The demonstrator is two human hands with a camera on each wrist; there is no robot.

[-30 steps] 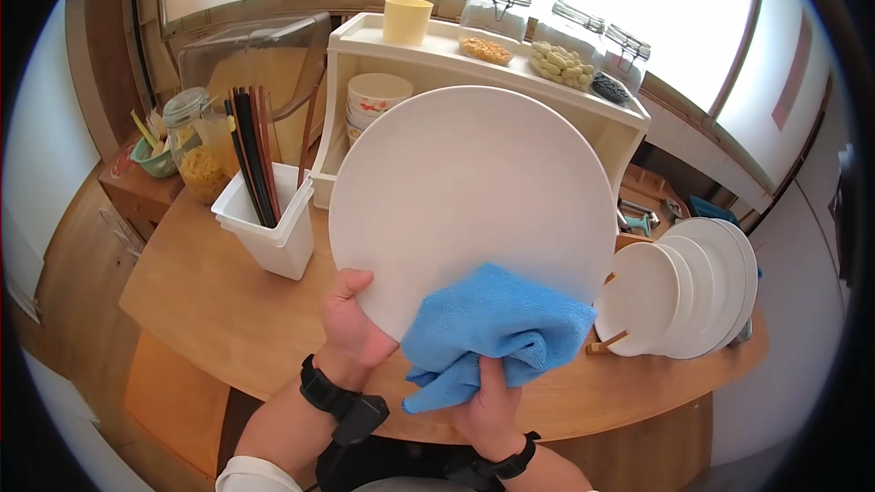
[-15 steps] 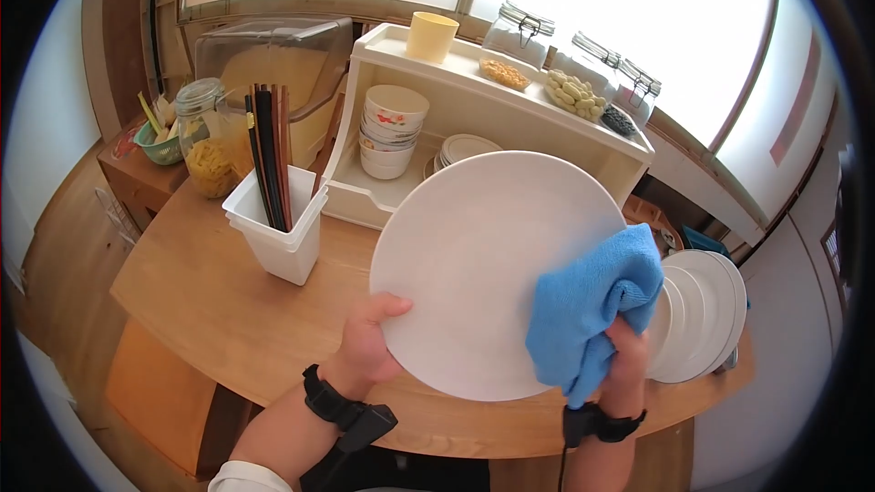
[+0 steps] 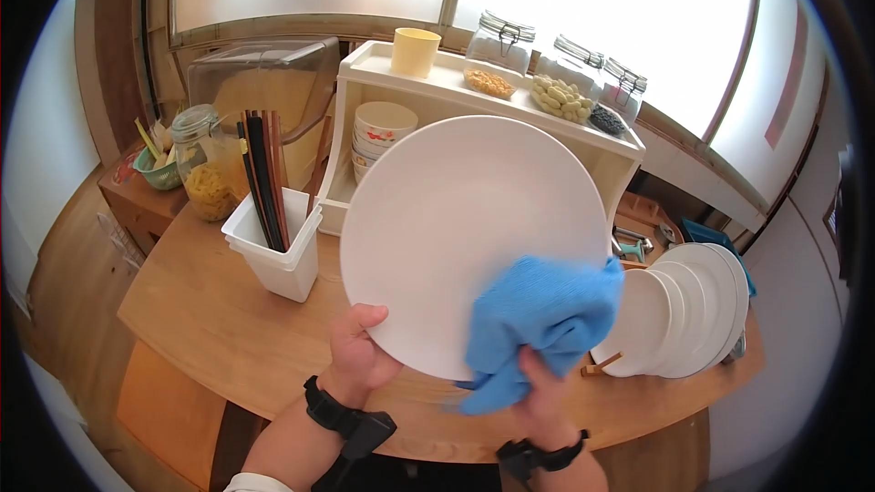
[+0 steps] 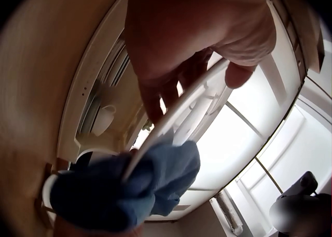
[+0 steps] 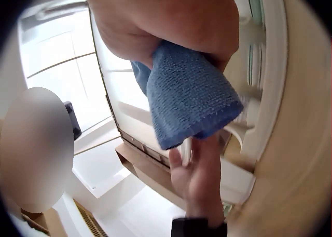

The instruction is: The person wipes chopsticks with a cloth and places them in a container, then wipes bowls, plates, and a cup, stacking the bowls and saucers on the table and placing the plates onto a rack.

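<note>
A large round white plate [image 3: 456,219] is held up above the table, tilted so its face shows in the head view. My left hand [image 3: 360,351] grips its lower left rim, thumb on the face and fingers behind, as the left wrist view also shows. At the lower right of the plate, my right hand [image 3: 544,392] holds a bunched blue cloth [image 3: 547,305] against it. In the left wrist view the cloth [image 4: 124,185] wraps over both sides of the rim. Most of the right fingers are hidden by the cloth.
Several white plates [image 3: 633,323] stand in a rack at the right of the wooden table [image 3: 200,292]. Chopsticks fill a white holder [image 3: 278,255] at left. Behind, a cream shelf [image 3: 374,68] carries stacked bowls [image 3: 383,128], a yellow cup [image 3: 416,53] and glass jars [image 3: 501,44].
The plate dropped and shifted right, then came back up and left. My right hand moved the cloth out to the plate's right side, then back toward its lower right.
</note>
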